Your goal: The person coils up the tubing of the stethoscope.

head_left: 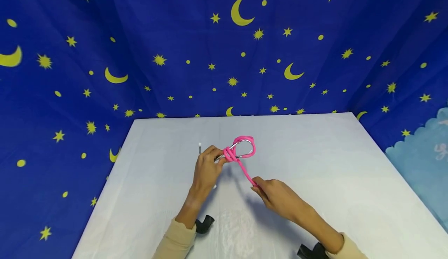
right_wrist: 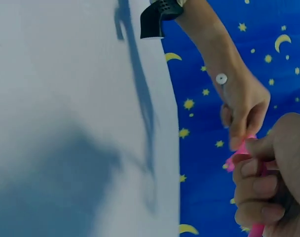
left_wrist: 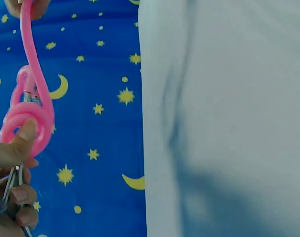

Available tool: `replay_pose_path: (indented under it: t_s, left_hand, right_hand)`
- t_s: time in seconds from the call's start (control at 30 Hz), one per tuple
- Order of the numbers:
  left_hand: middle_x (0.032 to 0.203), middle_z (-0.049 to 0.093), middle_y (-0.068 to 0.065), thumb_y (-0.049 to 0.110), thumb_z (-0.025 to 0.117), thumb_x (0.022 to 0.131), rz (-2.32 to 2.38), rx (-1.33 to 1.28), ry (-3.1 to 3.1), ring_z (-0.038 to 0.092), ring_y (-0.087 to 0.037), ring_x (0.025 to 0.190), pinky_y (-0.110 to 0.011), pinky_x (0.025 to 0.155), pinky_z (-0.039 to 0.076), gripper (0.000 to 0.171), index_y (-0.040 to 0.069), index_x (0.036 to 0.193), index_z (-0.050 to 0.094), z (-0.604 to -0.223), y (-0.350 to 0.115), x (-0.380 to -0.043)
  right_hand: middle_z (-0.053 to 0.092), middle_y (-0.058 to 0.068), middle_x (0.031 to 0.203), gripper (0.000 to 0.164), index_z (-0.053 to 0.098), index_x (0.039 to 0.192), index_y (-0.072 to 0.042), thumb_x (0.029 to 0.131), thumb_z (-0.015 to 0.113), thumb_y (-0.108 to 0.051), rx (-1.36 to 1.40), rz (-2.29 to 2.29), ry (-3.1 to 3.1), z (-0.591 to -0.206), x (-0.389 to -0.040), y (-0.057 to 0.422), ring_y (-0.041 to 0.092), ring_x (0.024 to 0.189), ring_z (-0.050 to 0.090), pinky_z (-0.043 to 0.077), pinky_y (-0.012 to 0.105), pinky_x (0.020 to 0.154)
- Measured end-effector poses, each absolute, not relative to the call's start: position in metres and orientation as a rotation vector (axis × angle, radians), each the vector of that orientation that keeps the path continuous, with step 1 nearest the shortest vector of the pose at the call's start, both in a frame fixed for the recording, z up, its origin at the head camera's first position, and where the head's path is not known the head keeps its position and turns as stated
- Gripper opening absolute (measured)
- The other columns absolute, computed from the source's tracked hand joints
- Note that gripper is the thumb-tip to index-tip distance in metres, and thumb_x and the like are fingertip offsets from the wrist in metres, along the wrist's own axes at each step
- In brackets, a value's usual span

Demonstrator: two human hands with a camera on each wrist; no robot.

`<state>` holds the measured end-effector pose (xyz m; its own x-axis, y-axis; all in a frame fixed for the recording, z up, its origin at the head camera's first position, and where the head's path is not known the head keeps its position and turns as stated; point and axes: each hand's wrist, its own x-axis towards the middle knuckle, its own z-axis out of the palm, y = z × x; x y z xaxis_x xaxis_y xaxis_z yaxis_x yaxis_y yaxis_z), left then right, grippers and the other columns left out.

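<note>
Left to right, from the head view: we've got the blue star-and-moon curtain (head_left: 52, 107) hanging past the worktop (head_left: 150, 161)'s left edge, then a good stretch of white surface up to the left sleeve (head_left: 176, 240). Black wrist piece (head_left: 204, 224) just right of that cuff. Left grip (head_left: 205, 170) is clamped on the metal loop (head_left: 247, 140), fingers curled round its shank; in the left wrist view we see the thumb pressing the coils. Two white tips (head_left: 200, 144) show around that hand; we can't tell what they join to.

Metal loop points right, held above the worktop near mid-width, shadow falling below. Pink cord (head_left: 230, 154) wraps its neck next to the left fingers, follows the rounded end, and sends one straight tail down-right. Right grip (head_left: 278, 197) is clenched on that tail, well apart from the left, only cord between them.

Back edge sits just beyond the loop, with curtain behind. Second black piece (head_left: 311, 251) and right sleeve (head_left: 347, 248) are down at the frame bottom. Rightward we have wide room to the slanting edge, then a pale blue panel (head_left: 420, 156).
</note>
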<state>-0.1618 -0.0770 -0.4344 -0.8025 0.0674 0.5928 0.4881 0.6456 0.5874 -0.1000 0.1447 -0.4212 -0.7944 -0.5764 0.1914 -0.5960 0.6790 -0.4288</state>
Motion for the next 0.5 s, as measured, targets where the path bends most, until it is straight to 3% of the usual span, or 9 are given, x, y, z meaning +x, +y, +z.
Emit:
replay_pose_path:
  t_s: [0.13, 0.3, 0.4, 0.5]
  left_hand:
    - [0.082, 0.067, 0.0, 0.017, 0.082, 0.077, -1.029, -0.434, -2.444, 0.065, -0.014, 0.077, -0.03, 0.067, 0.055, 0.015, 0.006, 0.086, 0.076, -0.433, -0.075, -0.161]
    - [0.079, 0.065, 0.003, 0.019, 0.082, 0.076, -1.053, -0.447, -2.572, 0.062, -0.012, 0.075, -0.028, 0.067, 0.053, 0.014, 0.008, 0.083, 0.075, -0.434, -0.077, -0.162]
    - [0.079, 0.064, 0.005, 0.019, 0.082, 0.077, -1.047, -0.613, -2.637, 0.062, -0.01, 0.077, -0.026, 0.07, 0.054, 0.013, 0.01, 0.083, 0.075, -0.435, -0.078, -0.162]
    - [0.083, 0.065, 0.007, 0.02, 0.079, 0.08, -1.042, -0.869, -2.636, 0.063, -0.007, 0.082, -0.023, 0.076, 0.054, 0.011, 0.012, 0.087, 0.075, -0.435, -0.079, -0.161]
  right_hand:
    - [0.037, -0.013, 0.062, 0.019, 0.053, 0.08, -0.015, 0.096, 0.061, -0.015, 1.109, 0.523, -2.762, -0.409, -0.102, 0.146, -0.002, 0.052, 0.029, 0.029, 0.013, 0.046]
    - [0.051, -0.01, 0.068, 0.01, 0.061, 0.087, -0.013, 0.097, 0.06, -0.016, 1.292, 0.289, -2.75, -0.389, -0.113, 0.15, -0.001, 0.052, 0.039, 0.034, 0.014, 0.047]
    - [0.056, -0.008, 0.07, 0.005, 0.063, 0.088, -0.013, 0.093, 0.064, -0.012, 1.423, 0.135, -2.609, -0.377, -0.123, 0.154, 0.002, 0.053, 0.045, 0.039, 0.016, 0.05]
    - [0.06, -0.007, 0.073, 0.015, 0.065, 0.086, -0.013, 0.081, 0.069, 0.001, 1.49, 0.097, -2.458, -0.365, -0.136, 0.16, 0.006, 0.059, 0.052, 0.045, 0.019, 0.055]
